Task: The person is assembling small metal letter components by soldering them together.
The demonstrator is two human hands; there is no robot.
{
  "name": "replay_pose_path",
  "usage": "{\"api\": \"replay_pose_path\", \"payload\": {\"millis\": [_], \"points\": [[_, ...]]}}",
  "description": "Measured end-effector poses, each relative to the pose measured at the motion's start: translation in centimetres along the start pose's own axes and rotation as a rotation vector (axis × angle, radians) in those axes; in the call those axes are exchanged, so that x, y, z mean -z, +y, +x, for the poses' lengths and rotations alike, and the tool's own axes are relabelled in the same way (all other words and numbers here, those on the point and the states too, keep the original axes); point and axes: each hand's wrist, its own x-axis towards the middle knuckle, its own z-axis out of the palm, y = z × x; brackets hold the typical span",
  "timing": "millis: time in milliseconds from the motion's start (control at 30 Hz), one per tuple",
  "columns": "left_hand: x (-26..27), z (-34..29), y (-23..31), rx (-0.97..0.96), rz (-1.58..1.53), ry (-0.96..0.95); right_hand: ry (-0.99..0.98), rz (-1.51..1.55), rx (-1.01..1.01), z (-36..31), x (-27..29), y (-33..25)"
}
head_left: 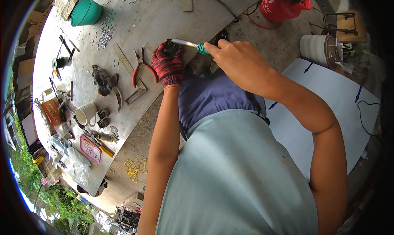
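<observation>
My left hand (167,64), in a red and black knit glove, presses a small dark metal part (172,45) down at the edge of the grey workbench (164,13). My bare right hand (236,56) grips a screwdriver with a green handle (202,48). Its metal shaft (184,42) points left and meets the dark part. Red-handled pliers (141,66) lie just left of the gloved hand.
On the bench lie a metal square (131,77), a dark glove (102,81), a white mug (86,113), a teal bucket (85,12), scattered small metal bits (106,33) and assorted tools. A red gas cylinder (283,4), a striped drum (318,49) and a white sheet (324,107) are on the floor.
</observation>
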Motion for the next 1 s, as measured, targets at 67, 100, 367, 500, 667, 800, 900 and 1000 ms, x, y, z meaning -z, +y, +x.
{"api": "replay_pose_path", "payload": {"millis": [67, 100, 367, 500, 667, 800, 900, 1000], "points": [[0.1, 0.0, 0.2, -0.008, 0.0, -0.005, 0.008, 0.005, 0.002, -0.1, -0.1, 0.1], [0.1, -0.1, 0.3, 0.009, -0.001, -0.004, 0.012, 0.01, 0.006, -0.2, -0.2, 0.1], [0.2, -0.2, 0.5, 0.004, 0.019, 0.013, 0.031, 0.016, 0.006, -0.5, -0.4, 0.0], [0.4, -0.1, 0.6, 0.007, 0.008, 0.009, 0.052, -0.006, 0.021, -0.5, -0.3, -0.3], [0.3, 0.0, 0.5, 0.001, 0.015, 0.001, 0.077, 0.011, 0.011, -0.8, -1.0, 0.4], [0.1, 0.0, 0.1, -0.01, 0.039, 0.012, 0.065, -0.039, -0.019, -0.9, -0.5, -0.1], [0.0, 0.0, 0.2, -0.01, 0.046, 0.004, 0.105, -0.121, 0.012, -1.3, -0.5, -0.3], [0.0, 0.0, 0.1, -0.022, 0.074, 0.016, 0.11, -0.137, 0.002, -1.3, -0.6, -0.7]]}}
